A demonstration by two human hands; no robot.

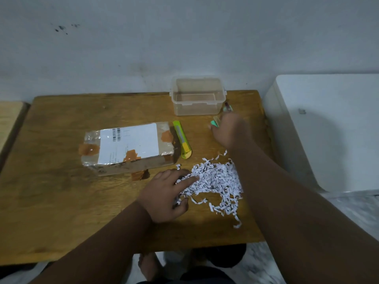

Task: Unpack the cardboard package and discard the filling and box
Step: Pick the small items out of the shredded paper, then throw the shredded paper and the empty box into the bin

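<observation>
1. Head view looks down on a wooden desk (61, 201) set against a pale wall, with both your bare forearms reaching over it.
2. Your left hand (166, 193) rests on the left edge of the shredded paper (217, 179). Its fingers lie relaxed on the strips, the forefinger stretched straight across them, and are not closed around anything.
3. Your right hand (229, 130) is farther back and to the right, just beside the front right corner of a clear plastic tub (198, 97). Its fingers grip some small green pieces (215, 122). They are blurred, so you cannot tell what they are.
4. The shredded paper lies in a loose white heap on the desk near the front edge, between your two forearms, with stray strips trailing toward you.
5. The cardboard box (127, 148) lies flat on the desk, left of the heap and apart from both hands. It is wrapped in shiny clear tape, with a white shipping label on top and orange-brown tape patches at its edges.
6. A yellow-green utility knife (181, 140) lies just beside the box's right side, pointing away from you.
7. The tub stands at the far edge of the desk, near the wall.
8. A white cabinet (328, 130) stands to the right of the desk.
</observation>
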